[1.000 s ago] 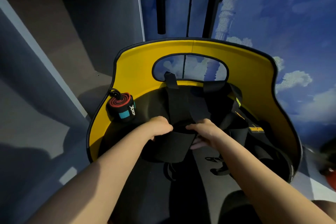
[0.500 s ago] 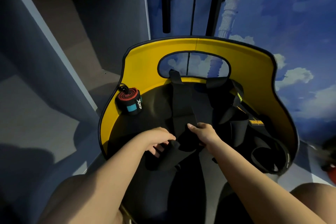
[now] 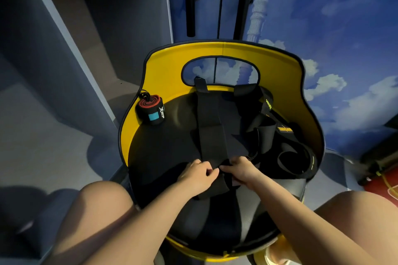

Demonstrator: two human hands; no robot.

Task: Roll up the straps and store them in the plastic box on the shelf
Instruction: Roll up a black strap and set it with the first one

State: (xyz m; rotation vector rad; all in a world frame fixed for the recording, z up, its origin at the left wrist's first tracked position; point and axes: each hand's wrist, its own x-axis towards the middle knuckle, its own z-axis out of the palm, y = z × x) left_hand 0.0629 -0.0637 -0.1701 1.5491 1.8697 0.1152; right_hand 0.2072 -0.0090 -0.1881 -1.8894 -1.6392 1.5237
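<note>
Both hands, left hand and right hand, pinch their grip onto the near end of the wide, limp black fabric strap lying along the yellow-backed chair's black seat, soft, light, best rolled from this end.

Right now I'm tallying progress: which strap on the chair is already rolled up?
The red-and-black strap at the seat's left edge: a tight coil. The other black straps lie loose.
</note>
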